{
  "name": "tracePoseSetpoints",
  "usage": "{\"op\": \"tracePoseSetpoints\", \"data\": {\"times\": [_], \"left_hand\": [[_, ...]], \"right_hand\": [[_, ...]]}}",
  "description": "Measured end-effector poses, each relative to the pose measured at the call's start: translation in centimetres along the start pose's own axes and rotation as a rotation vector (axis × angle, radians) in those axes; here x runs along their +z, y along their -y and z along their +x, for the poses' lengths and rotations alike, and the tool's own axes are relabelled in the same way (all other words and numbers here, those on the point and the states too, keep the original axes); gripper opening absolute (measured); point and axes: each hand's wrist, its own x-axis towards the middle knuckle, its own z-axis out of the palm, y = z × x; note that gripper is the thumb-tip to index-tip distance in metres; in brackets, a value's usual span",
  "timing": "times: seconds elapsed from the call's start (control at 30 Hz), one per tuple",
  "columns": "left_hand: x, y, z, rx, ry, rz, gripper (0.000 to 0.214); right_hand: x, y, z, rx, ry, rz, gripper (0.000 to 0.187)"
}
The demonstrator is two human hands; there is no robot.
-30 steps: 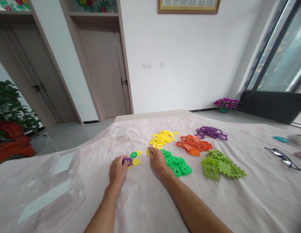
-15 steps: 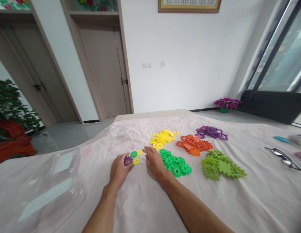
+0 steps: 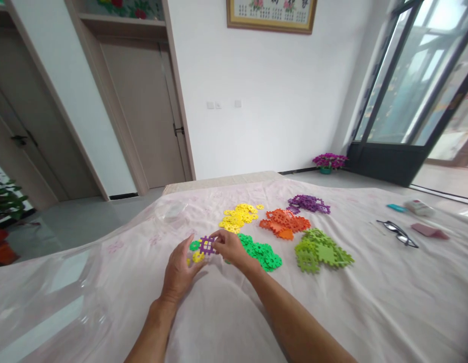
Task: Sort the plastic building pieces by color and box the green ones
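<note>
A purple square interlocking piece (image 3: 207,245) is lifted slightly above the pink cloth, pinched between the fingertips of both hands. My left hand (image 3: 179,272) grips its lower left side and my right hand (image 3: 229,247) its right edge. Under them lie a round green piece (image 3: 195,245) and a yellow round piece (image 3: 198,257). Just right of my right hand is the dark green pile (image 3: 263,253). Behind it sit the yellow pile (image 3: 238,217), the orange pile (image 3: 283,223) and the purple pile (image 3: 308,203). A light green pile (image 3: 321,249) is further right.
The pink cloth (image 3: 370,302) covers the whole table. A clear plastic container (image 3: 45,297) lies at the left and a clear lid (image 3: 172,209) behind the hands. Black glasses (image 3: 397,233), a teal item (image 3: 396,207) and small boxes sit at the far right.
Both hands came together and lifted the purple square piece off the cloth; before, they rested flat on the cloth by the small pieces. The camera view shifted right.
</note>
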Motion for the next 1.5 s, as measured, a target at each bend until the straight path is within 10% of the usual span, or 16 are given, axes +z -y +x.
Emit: {"op": "tracePoseSetpoints", "data": {"times": [0.33,0.47,0.7,1.0,1.27,1.5], "left_hand": [[0.4,3.6,-0.6,-0.361,-0.074,0.109,0.05],[0.4,3.1,-0.3,-0.355,-0.044,0.162,0.048],[-1.0,2.0,-0.2,-0.573,0.006,0.278,0.042],[-2.0,1.8,-0.2,-0.601,0.108,0.285,0.037],[-1.0,0.9,0.1,-0.383,0.145,0.194,0.033],[-1.2,0.8,0.1,-0.464,0.14,0.038,0.034]], "right_hand": [[-14.1,-2.7,2.1,0.11,-0.888,0.708,0.036],[-15.5,-3.3,2.1,0.159,-1.012,0.833,0.035],[-8.2,-2.0,2.7,0.121,-0.627,0.481,0.035],[2.9,-0.8,-1.9,-0.311,0.005,-0.411,0.033],[4.4,0.6,-2.8,-0.408,0.191,-0.745,0.032],[4.1,1.6,-2.2,-0.389,0.279,-0.902,0.017]]}}
